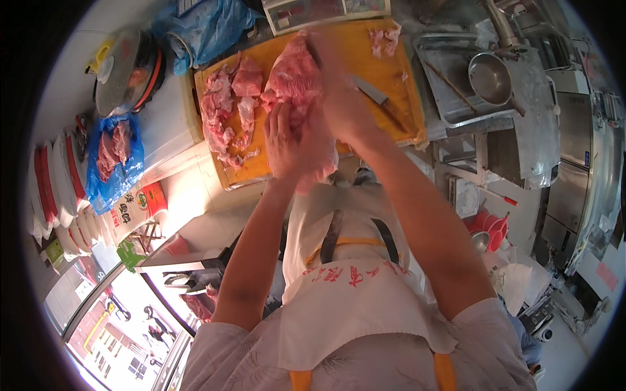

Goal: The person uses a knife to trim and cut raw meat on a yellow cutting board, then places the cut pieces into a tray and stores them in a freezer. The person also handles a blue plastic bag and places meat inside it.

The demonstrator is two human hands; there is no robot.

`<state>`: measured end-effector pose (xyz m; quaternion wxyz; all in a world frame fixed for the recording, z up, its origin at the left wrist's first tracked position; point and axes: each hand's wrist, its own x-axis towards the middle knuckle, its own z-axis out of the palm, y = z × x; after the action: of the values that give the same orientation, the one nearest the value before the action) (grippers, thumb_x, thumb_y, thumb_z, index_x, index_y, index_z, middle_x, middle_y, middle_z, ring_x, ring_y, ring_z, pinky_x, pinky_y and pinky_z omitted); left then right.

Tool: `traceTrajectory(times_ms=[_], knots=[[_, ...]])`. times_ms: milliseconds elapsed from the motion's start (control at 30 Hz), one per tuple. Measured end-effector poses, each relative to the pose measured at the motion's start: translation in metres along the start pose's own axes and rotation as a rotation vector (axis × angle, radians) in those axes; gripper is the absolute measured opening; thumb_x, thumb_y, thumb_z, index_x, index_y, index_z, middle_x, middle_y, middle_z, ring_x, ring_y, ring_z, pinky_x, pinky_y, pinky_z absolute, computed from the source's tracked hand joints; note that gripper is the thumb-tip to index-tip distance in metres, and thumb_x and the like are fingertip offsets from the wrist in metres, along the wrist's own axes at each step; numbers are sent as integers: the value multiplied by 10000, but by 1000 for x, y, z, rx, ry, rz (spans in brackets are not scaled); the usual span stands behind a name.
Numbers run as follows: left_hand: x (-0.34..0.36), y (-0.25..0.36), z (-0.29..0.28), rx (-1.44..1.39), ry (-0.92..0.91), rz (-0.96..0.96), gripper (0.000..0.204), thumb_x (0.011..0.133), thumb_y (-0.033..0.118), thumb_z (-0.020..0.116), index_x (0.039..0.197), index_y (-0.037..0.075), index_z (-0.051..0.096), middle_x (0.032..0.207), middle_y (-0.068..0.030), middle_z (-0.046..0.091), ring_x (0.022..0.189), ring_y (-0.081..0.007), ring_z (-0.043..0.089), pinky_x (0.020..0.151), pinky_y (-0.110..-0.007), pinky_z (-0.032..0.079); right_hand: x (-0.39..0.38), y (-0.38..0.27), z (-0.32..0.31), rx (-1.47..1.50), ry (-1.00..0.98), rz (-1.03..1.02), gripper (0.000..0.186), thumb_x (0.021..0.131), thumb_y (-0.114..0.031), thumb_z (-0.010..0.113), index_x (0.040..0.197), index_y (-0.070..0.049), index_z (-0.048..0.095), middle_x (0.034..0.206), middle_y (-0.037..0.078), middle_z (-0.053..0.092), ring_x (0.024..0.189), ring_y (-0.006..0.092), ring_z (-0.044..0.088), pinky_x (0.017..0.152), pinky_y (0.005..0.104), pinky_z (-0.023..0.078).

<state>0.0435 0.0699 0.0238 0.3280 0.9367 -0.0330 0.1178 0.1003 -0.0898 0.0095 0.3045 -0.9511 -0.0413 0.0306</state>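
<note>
On an orange cutting board (391,98) lies a large piece of raw pink meat (293,72). My left hand (283,140) grips its lower part with bent fingers. My right hand (345,114) is smeared by motion along the meat's right side; a dark blurred shape sits by its fingers, and I cannot make out what it is. A knife with a wooden handle (375,98) lies to the right of that hand. Cut pieces (218,104) and a smaller chunk (248,78) are on the board's left, and small scraps (385,39) at its upper right.
Right of the board are a metal tray (438,104) and steel pan (489,78). At left stand a lidded cooker (120,78), meat in a blue bag (114,153) and stacked sacks (59,182). A blue plastic bag (205,32) and clear drawer unit (306,13) border the back.
</note>
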Motion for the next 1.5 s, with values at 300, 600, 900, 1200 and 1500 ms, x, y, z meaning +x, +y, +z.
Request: traceTrajectory(times_ms=[300,600,900,1200,1500], knots=[[-9,-36,16,8,-5,30,560,863,158,669,1392,32,533,1390,-204,562,1287,-433,497,1117,-485,392,-40,-23,28,-159,-210,248,357,968,-170,616,1133,99,449,907,292,709,890,431,729,745,476,611],[-22,-40,20,-28,2,-18,552,848,149,671,1372,35,539,1381,-192,567,1293,-427,492,1110,-480,394,-51,-8,23,-190,-236,158,274,979,-139,560,1127,64,452,932,297,716,917,456,724,781,509,610],[-9,-37,17,-14,17,31,513,849,131,635,1347,39,553,1381,-188,571,1288,-420,499,1115,-485,392,-38,-15,33,-110,-89,216,201,980,-120,544,1064,31,440,863,293,711,839,438,732,707,525,608],[-19,-35,18,1,29,33,522,838,117,615,1348,30,547,1399,-198,557,1309,-423,483,1112,-489,403,-102,-21,24,-145,-65,203,143,963,-53,526,1046,42,459,877,282,714,847,434,734,718,505,610],[-34,-36,-5,-2,-20,34,519,838,110,598,1350,40,547,1416,-192,547,1312,-424,479,1123,-486,398,-112,4,-25,60,-59,202,298,974,-187,614,1046,62,468,880,346,659,820,530,654,716,577,538]])
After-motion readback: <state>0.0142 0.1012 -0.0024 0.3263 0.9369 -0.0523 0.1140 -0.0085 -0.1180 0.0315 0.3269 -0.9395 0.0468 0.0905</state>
